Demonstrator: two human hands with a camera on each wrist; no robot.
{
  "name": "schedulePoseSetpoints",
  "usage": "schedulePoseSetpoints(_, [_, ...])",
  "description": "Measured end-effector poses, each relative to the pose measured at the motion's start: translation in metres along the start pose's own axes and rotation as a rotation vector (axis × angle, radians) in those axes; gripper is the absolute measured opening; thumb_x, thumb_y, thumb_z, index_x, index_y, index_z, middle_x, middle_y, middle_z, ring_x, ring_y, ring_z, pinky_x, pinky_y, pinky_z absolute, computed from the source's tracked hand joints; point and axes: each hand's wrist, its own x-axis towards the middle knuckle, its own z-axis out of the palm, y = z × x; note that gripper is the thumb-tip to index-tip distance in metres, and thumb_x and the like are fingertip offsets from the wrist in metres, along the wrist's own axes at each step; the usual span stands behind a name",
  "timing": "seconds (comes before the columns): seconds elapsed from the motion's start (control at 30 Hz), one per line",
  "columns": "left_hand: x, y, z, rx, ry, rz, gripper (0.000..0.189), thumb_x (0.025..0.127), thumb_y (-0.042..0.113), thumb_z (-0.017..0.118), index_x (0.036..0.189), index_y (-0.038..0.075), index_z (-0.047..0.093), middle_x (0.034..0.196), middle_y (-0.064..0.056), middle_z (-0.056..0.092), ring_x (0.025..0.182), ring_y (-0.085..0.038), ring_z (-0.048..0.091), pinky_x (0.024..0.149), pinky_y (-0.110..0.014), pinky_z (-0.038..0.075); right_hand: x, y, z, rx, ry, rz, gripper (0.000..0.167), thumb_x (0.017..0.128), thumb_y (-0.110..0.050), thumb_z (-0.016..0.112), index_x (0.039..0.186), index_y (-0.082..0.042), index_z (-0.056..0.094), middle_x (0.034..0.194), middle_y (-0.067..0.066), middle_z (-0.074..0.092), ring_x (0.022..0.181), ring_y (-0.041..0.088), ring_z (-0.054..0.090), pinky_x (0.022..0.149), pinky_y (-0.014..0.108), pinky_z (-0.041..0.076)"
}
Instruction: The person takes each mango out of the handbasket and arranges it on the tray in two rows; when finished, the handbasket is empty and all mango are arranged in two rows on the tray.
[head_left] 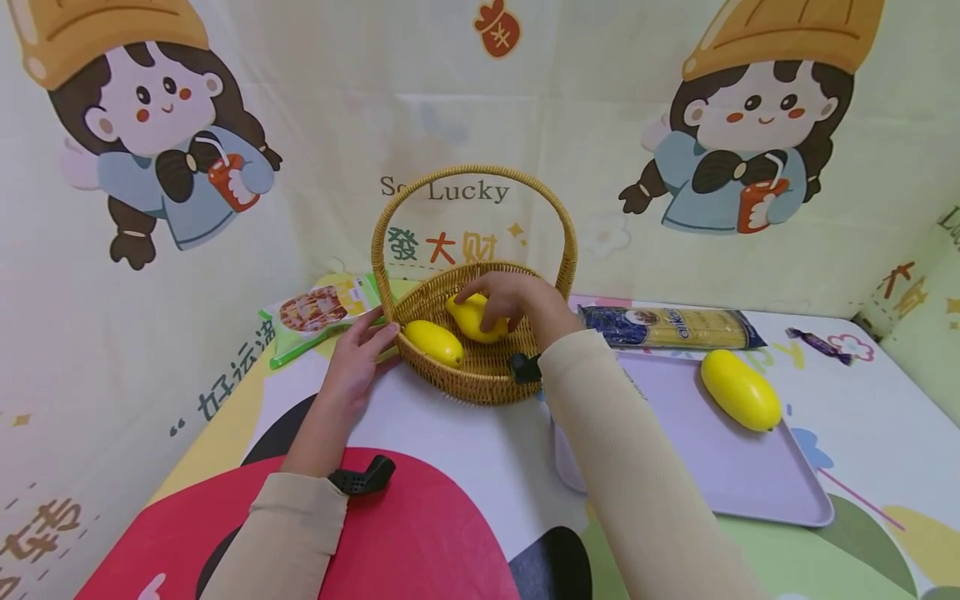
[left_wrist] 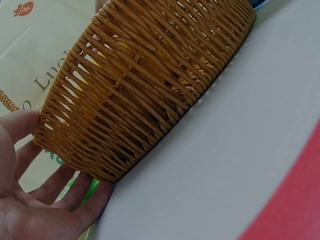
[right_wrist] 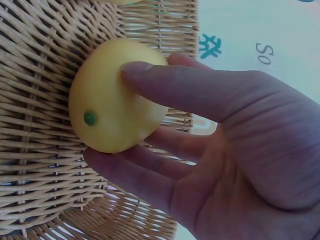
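Observation:
A brown wicker basket (head_left: 474,390) with a tall hooped handle stands at the back middle of the table. My left hand (head_left: 358,354) holds its left end, the thumb on the rim and the fingers curled along the side in the left wrist view. Inside the basket my right hand (head_left: 517,304) grips a smooth yellow mango-like fruit (right_wrist: 100,95) with a green stem spot, thumb on one side and fingers on the other. A second yellow fruit (head_left: 433,343), longer in shape, lies to its left in the basket.
Right of the basket, a lilac tray (head_left: 750,492) bears another long yellow fruit (head_left: 741,390). A spaghetti pack (head_left: 671,327) lies behind it, and a wrapped candy (head_left: 821,345) further right. A green-edged food bag (head_left: 318,312) is left of the basket. A printed cloth hangs behind.

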Motion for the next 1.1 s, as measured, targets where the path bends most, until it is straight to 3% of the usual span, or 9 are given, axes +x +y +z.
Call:
schedulePoseSetpoints(0.2, [0.000, 0.001, 0.003, -0.011, -0.004, 0.004, 0.061, 0.107, 0.030, 0.059, 0.163, 0.027, 0.034, 0.158, -0.011, 0.042, 0.141, -0.027, 0.049, 0.118, -0.046, 0.045, -0.003, 0.002, -0.001, -0.028, -0.002, 0.005, 0.070, 0.091, 0.000, 0.071, 0.147, -0.039, 0.057, 0.168, 0.008, 0.026, 0.135, 0.030, 0.042, 0.097, 0.041, 0.060])
schedulePoseSetpoints(0.43, [0.001, 0.001, 0.005, -0.015, -0.010, -0.001, 0.061, 0.107, 0.029, 0.059, 0.162, 0.028, 0.035, 0.159, -0.010, 0.042, 0.141, -0.028, 0.048, 0.119, -0.046, 0.044, -0.012, 0.005, -0.005, -0.003, 0.026, -0.047, 0.071, 0.090, -0.002, 0.074, 0.147, -0.040, 0.057, 0.167, 0.009, 0.028, 0.134, 0.029, 0.043, 0.091, 0.039, 0.062])
schedulePoseSetpoints(0.87, [-0.002, -0.001, 0.001, 0.003, -0.006, 0.000, 0.062, 0.107, 0.031, 0.058, 0.163, 0.028, 0.033, 0.162, -0.011, 0.039, 0.143, -0.029, 0.047, 0.120, -0.047, 0.043, -0.053, 0.000, -0.017, -0.056, 0.107, -0.148, 0.068, 0.091, -0.013, 0.075, 0.150, -0.039, 0.053, 0.163, 0.014, 0.035, 0.133, 0.030, 0.045, 0.086, 0.037, 0.061])
schedulePoseSetpoints(1.0, [-0.002, 0.000, -0.001, 0.003, -0.006, 0.010, 0.062, 0.107, 0.031, 0.058, 0.163, 0.028, 0.033, 0.162, -0.011, 0.040, 0.142, -0.029, 0.047, 0.119, -0.047, 0.043, -0.067, -0.004, -0.017, -0.055, 0.134, -0.169, 0.066, 0.091, -0.015, 0.076, 0.148, -0.041, 0.054, 0.159, 0.009, 0.040, 0.120, 0.026, 0.052, 0.080, 0.033, 0.059])
schedulePoseSetpoints(1.1, [-0.003, 0.000, -0.001, 0.000, -0.005, 0.007, 0.061, 0.106, 0.031, 0.059, 0.163, 0.029, 0.034, 0.161, -0.010, 0.040, 0.141, -0.028, 0.048, 0.119, -0.046, 0.044, -0.078, -0.006, -0.016, -0.057, 0.144, -0.180, 0.067, 0.091, -0.016, 0.076, 0.148, -0.042, 0.053, 0.157, 0.008, 0.043, 0.094, 0.023, 0.058, 0.072, 0.029, 0.057])
